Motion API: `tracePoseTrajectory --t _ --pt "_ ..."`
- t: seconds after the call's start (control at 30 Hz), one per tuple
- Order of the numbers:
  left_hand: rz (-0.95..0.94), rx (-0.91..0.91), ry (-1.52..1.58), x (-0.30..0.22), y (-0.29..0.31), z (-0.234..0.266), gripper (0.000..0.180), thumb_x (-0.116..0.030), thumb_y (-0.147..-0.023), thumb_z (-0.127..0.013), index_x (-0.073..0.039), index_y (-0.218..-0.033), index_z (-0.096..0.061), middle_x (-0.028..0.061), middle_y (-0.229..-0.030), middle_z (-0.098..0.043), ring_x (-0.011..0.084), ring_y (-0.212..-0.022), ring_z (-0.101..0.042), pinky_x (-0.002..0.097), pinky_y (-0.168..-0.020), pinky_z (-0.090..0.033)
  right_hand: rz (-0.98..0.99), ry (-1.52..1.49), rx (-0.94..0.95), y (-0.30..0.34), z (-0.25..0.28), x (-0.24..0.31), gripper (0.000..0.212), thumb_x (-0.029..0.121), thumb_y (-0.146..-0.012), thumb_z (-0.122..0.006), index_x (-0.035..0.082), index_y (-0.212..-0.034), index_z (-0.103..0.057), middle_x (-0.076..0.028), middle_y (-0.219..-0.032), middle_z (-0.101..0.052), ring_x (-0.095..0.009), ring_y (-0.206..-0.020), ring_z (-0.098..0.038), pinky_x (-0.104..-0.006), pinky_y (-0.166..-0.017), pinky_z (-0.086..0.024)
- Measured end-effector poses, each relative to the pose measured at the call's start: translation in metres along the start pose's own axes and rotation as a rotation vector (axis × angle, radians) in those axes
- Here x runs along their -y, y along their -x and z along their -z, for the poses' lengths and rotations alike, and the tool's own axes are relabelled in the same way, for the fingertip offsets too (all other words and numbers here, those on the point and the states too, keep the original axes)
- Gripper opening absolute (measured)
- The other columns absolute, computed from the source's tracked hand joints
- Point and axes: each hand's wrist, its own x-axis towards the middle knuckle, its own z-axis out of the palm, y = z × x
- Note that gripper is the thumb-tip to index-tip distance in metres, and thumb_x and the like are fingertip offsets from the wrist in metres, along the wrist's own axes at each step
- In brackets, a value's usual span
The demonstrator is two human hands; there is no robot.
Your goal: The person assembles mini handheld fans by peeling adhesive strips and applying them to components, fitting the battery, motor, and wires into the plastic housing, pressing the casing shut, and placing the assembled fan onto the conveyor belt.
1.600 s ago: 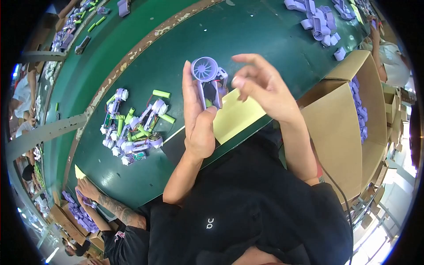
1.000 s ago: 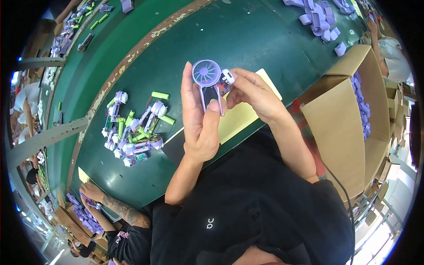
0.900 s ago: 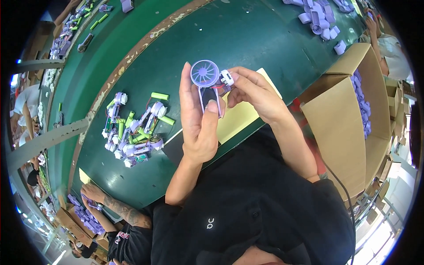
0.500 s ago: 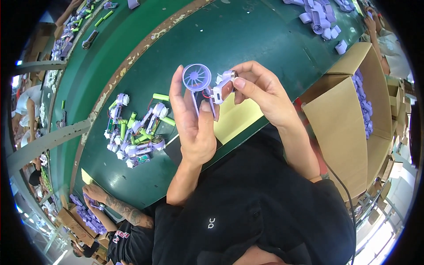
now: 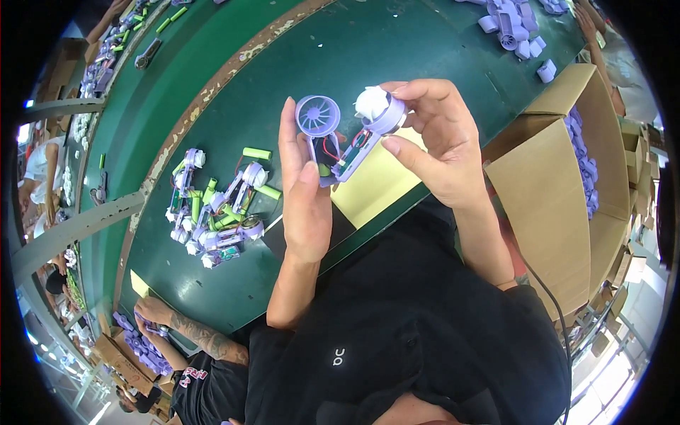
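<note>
- The left hand (image 5: 306, 202) grasps the purple shell (image 5: 318, 117), thumb near its lower end, fingers along its side.
- The right hand (image 5: 443, 145) grasps the fan half (image 5: 388, 117) by its round head, the white fan wheel (image 5: 370, 103) facing up and left.
- Both pieces are held above the worktop (image 5: 304, 60), near the yellow sheet (image 5: 379, 185); their lower ends come close together, though whether they touch I cannot tell.
- A thin red wire (image 5: 327, 147) shows in the gap; it could get pinched if the pieces closed over it, or pull loose if they were spread wide.
- The green battery (image 5: 324, 170) might slip out if the shell tipped.
- Fingertips pressing on the wheel could bend its blades.
</note>
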Motion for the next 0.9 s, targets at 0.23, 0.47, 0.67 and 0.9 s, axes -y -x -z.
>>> tracePoseTrajectory --t 0.23,0.47,0.67,0.9 --pt "-0.062 0.033 -0.189 0.006 0.0 0.001 0.069 -0.029 -0.108 -0.048 -0.003 -0.165 -0.019 0.0092 -0.136 -0.056 0.0134 -0.108 -0.056 0.0281 -0.085 -0.045 -0.006 0.09 0.04 -0.004 -0.008 -0.001 0.045 -0.002 -0.086 -0.079 0.004 -0.127 -0.062 -0.009 -0.125 -0.065 -0.019 -0.109 -0.066 -0.0326 -0.087 -0.056" --pt "-0.07 0.142 -0.196 0.011 -0.001 0.007 0.068 -0.008 -0.107 -0.048 -0.001 -0.166 -0.015 0.0152 -0.147 -0.047 0.0217 -0.135 -0.049 0.0367 -0.115 -0.038 0.003 0.257 0.081 -0.014 -0.011 0.015 0.036 0.001 -0.085 -0.08 0.001 -0.12 -0.068 -0.008 -0.108 -0.073 -0.017 -0.099 -0.07 -0.0298 -0.079 -0.057" --pt "-0.168 0.119 -0.206 0.015 0.001 0.005 0.071 -0.006 -0.106 -0.051 0.0 -0.166 -0.016 0.0147 -0.148 -0.048 0.0217 -0.136 -0.05 0.0366 -0.114 -0.039 -0.039 0.361 0.066 -0.018 -0.011 0.018 0.029 0.004 -0.085 -0.079 -0.001 -0.113 -0.071 -0.008 -0.101 -0.074 -0.016 -0.092 -0.071 -0.0283 -0.071 -0.057" --pt "-0.232 0.103 -0.343 0.016 0.001 0.007 0.07 -0.002 -0.104 -0.055 0.0 -0.166 -0.021 0.0124 -0.149 -0.05 0.0201 -0.132 -0.054 0.0347 -0.11 -0.043 -0.057 0.431 0.091 -0.018 -0.006 0.019 0.029 0.006 -0.084 -0.079 0.001 -0.112 -0.072 -0.009 -0.095 -0.074 -0.017 -0.085 -0.071 -0.0281 -0.064 -0.053"
